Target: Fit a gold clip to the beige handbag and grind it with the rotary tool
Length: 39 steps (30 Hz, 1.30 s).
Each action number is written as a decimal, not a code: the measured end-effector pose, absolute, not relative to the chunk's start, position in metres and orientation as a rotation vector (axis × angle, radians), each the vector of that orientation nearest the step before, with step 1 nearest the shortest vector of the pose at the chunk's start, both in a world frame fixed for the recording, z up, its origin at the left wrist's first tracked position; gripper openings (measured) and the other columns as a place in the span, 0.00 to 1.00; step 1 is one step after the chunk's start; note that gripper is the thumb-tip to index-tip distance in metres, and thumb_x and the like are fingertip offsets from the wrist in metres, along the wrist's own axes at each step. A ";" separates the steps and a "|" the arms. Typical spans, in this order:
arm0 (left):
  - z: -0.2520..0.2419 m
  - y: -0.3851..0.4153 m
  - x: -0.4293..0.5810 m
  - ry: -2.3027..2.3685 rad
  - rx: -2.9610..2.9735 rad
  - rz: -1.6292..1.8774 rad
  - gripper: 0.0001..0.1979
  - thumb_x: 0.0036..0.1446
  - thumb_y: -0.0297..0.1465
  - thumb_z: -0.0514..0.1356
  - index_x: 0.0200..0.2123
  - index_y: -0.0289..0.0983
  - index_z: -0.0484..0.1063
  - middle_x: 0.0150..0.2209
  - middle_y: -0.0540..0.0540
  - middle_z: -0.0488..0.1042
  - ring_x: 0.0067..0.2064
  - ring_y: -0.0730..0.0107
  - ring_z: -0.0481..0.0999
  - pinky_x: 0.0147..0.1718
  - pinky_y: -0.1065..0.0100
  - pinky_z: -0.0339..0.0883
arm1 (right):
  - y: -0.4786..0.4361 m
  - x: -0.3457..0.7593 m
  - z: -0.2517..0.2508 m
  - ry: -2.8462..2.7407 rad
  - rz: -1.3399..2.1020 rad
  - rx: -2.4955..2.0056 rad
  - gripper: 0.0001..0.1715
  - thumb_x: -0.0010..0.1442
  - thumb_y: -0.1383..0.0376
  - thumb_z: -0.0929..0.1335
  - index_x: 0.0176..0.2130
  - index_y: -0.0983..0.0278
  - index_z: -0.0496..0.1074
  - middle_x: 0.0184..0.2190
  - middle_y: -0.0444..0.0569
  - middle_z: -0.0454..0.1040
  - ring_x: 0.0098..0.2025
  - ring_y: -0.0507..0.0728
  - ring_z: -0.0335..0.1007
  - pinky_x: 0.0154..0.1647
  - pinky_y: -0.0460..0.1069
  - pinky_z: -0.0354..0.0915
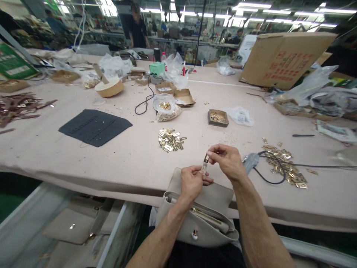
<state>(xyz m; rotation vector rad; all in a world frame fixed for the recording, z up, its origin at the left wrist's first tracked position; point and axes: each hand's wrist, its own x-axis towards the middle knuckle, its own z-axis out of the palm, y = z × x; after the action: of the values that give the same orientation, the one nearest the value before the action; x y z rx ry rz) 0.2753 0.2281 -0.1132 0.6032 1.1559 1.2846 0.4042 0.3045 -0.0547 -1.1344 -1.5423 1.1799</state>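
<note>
A beige handbag (200, 236) rests at the table's front edge with its flap raised and its zipped inner pocket showing. Above that flap, my right hand (227, 160) pinches the upper end of a small gold metal plate (206, 158). My left hand (192, 182) is closed at the plate's lower end, where something clear or shiny, perhaps film, shows between the fingers. A gold clasp (195, 233) sits on the bag's front. Left of the hands lies a pile of similar gold plates (170, 140).
More gold pieces (287, 165) lie to the right beside a grey corded device (251, 162). A small box of fittings (218, 118), a dark sheet (95, 126), a tape roll (109, 87) and a large carton (287, 59) are on the table. Below left, a bin (114, 234) holds bags.
</note>
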 end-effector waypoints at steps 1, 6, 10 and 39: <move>-0.113 0.228 0.275 1.145 0.610 1.281 0.08 0.58 0.27 0.60 0.38 0.26 0.76 0.31 0.35 0.82 0.26 0.60 0.83 0.25 0.68 0.79 | 0.296 0.409 -0.061 -1.517 1.208 -1.156 0.15 0.55 0.57 0.77 0.34 0.67 0.76 0.23 0.47 0.74 0.24 0.53 0.69 0.27 0.47 0.67; -0.116 0.228 0.272 1.092 0.649 1.267 0.14 0.58 0.33 0.64 0.41 0.26 0.78 0.28 0.36 0.82 0.28 0.58 0.84 0.29 0.66 0.81 | 0.276 0.414 -0.091 -1.428 1.351 -1.192 0.18 0.54 0.55 0.78 0.34 0.66 0.76 0.25 0.48 0.75 0.25 0.53 0.71 0.28 0.48 0.69; -0.120 0.227 0.271 1.064 0.662 1.268 0.18 0.57 0.37 0.65 0.42 0.26 0.79 0.27 0.37 0.81 0.29 0.56 0.84 0.31 0.64 0.81 | 0.274 0.411 -0.098 -1.388 1.362 -1.219 0.19 0.54 0.55 0.78 0.36 0.66 0.76 0.24 0.47 0.75 0.25 0.54 0.71 0.28 0.48 0.70; -0.116 0.225 0.265 0.999 0.711 1.243 0.20 0.59 0.39 0.64 0.45 0.27 0.80 0.29 0.37 0.82 0.32 0.56 0.85 0.36 0.62 0.82 | 0.280 0.406 -0.093 -1.313 1.406 -1.174 0.17 0.53 0.57 0.79 0.34 0.68 0.79 0.23 0.49 0.76 0.23 0.53 0.71 0.26 0.47 0.71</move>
<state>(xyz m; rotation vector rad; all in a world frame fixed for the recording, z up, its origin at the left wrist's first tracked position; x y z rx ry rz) 0.2648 0.2245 -0.1155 0.7106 0.9992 1.2429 0.4056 0.2799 -0.0934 -1.1736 -1.3134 1.4056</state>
